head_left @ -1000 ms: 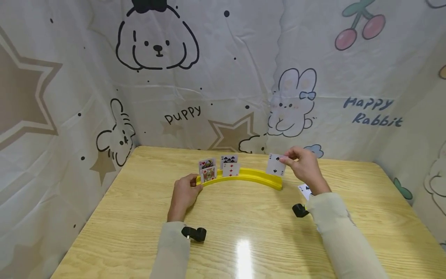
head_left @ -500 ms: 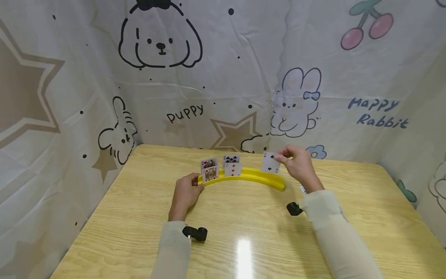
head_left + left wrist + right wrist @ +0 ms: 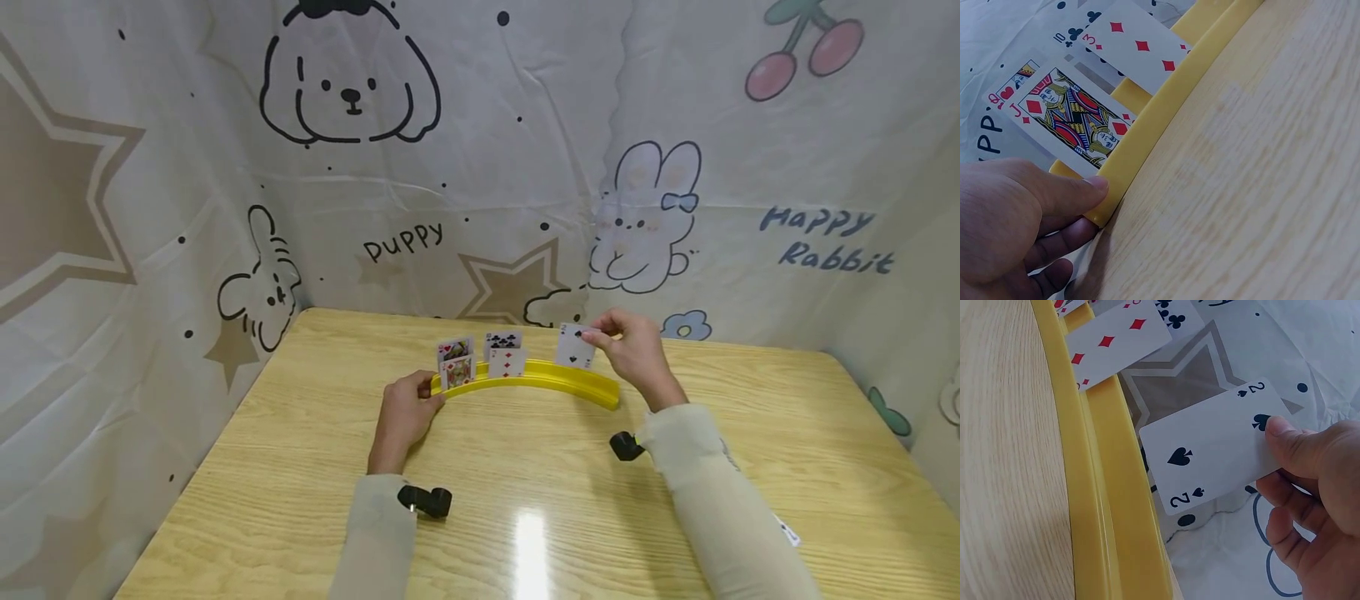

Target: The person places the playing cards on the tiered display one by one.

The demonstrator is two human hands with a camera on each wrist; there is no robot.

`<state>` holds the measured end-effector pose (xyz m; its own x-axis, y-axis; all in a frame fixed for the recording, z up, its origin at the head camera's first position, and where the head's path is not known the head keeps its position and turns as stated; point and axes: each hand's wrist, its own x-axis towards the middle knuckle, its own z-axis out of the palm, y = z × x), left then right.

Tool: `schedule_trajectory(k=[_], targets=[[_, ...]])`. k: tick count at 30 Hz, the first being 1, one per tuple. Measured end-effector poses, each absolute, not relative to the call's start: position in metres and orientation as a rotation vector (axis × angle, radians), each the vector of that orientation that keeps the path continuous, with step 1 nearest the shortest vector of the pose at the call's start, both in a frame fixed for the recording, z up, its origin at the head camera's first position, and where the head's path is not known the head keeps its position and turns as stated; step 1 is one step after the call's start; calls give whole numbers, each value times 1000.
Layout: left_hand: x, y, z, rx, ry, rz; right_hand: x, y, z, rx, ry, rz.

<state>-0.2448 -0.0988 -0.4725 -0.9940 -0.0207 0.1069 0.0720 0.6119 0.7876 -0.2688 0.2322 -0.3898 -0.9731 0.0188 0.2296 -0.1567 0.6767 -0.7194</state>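
Observation:
A curved yellow playing-card holder (image 3: 570, 379) stands on the table. At its left end my left hand (image 3: 405, 412) grips it, the thumb (image 3: 1088, 190) on the front side. Upright in the holder are the jack of diamonds (image 3: 1072, 115) before the queen of hearts (image 3: 1007, 94), and the three of diamonds (image 3: 1107, 340) before the ten of clubs (image 3: 502, 340). My right hand (image 3: 633, 354) pinches the two of spades (image 3: 1210, 450) by its upper edge, thumb on its face. That card hangs tilted at the holder's rear edge, right of the three; contact cannot be told.
Another card (image 3: 787, 532) lies on the table (image 3: 495, 467), partly hidden by my right sleeve. A printed cloth (image 3: 480, 167) hangs behind and beside the table. A black wrist camera (image 3: 426, 501) sits at the left cuff, and another black camera (image 3: 626, 447) at the right.
My right hand has carried the two of spades leftward along the holder, away from its right end. The left hand keeps its grip. The whole view has shifted slightly.

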Motion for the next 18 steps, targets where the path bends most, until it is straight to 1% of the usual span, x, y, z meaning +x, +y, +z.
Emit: schedule_trajectory(k=[18], targets=[[-246, -100, -473, -39, -2718, -1348, -276, 213, -390, 143, -2667, 1202]])
